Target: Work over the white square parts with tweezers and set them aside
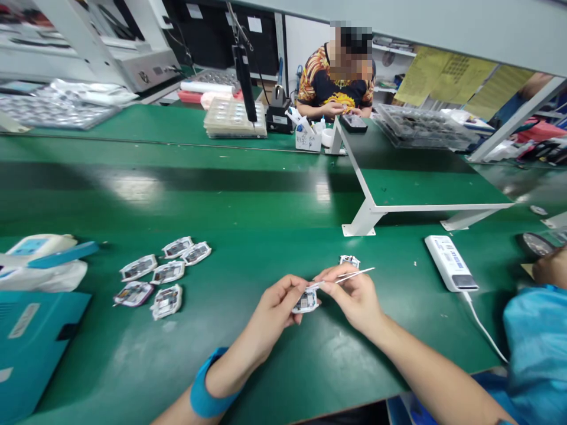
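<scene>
My left hand (277, 304) pinches a small white-rimmed circuit module (305, 301) just above the green table (248, 224). My right hand (354, 295) grips metal tweezers (348, 276), whose tips meet the module's top edge while the handle points up and right. One more module (349, 260) lies on the table just behind my right hand. Several similar modules (162, 274) lie in a loose group to the left, apart from both hands.
A white device (449, 262) with a cable lies at right. A teal case (31, 342) and a white-and-blue tool (39, 248) sit at left. A white metal stand (376, 209) rises behind. Another person sits across the table; someone in blue sits at my right.
</scene>
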Motion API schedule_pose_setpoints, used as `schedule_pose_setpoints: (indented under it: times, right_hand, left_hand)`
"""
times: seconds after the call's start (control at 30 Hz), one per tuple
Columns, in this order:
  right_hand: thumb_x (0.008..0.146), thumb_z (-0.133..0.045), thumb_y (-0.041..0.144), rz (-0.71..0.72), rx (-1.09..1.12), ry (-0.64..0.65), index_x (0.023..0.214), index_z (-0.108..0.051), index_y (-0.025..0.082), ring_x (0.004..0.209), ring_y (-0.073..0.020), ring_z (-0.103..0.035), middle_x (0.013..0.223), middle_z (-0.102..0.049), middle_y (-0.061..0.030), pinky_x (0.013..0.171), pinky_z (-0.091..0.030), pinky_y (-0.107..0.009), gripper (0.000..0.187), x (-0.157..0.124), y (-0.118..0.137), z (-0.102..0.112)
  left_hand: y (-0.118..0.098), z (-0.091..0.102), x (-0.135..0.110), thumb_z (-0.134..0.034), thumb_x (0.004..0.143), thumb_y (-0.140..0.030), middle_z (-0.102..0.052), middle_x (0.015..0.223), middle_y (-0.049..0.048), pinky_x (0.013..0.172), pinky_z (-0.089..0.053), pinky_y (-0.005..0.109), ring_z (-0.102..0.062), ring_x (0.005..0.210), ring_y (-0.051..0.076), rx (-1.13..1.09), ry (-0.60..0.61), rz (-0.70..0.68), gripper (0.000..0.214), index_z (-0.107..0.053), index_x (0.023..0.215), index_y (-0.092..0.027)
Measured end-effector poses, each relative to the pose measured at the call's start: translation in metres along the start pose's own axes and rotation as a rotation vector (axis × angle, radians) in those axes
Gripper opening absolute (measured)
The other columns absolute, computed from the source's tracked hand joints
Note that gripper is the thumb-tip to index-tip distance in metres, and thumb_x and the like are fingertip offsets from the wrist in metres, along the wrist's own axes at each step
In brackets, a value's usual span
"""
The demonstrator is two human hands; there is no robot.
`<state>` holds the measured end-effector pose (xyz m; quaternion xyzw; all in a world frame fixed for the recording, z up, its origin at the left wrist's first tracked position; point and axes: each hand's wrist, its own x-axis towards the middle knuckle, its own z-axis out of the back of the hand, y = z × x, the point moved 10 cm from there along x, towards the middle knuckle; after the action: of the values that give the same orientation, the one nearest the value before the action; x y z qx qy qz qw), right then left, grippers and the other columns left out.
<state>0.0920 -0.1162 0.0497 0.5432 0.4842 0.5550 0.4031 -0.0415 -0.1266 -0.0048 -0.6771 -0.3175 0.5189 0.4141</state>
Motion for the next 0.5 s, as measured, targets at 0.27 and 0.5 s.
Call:
schedule_pose_setpoints:
  times: [0.27,0.5]
  right_hand:
    - [0.084,-0.069,0.017,0.205,-0.224,0.036,0.085,-0.067,0.022,0.083,-0.0198,-0.074,0.084,-0.077,-0.0048,0.082,-0.059,-0.037,0.005,-0.003,0.025,-0.006]
    - [0.086,-0.068,0.026,0.181,-0.164,-0.069,0.086,-0.065,0.021,0.08,-0.0193,-0.075,0.084,-0.076,-0.0046,0.071,-0.063,-0.032,0.005,-0.003,0.021,0.003]
  left_hand:
    - [0.0,0.0,-0.002,-0.065,0.075,-0.051,-0.054,0.058,-0.0059,0.047,-0.03,0.018,-0.045,0.048,0.007,-0.025,-0.006,0.011,0.035,-0.059,0.082,-0.017]
    - [-0.009,-0.005,-0.005,-0.06,0.081,-0.043,-0.056,0.056,-0.0043,0.048,-0.034,0.02,-0.044,0.052,0.009,-0.05,0.071,-0.048,0.031,-0.062,0.094,-0.015]
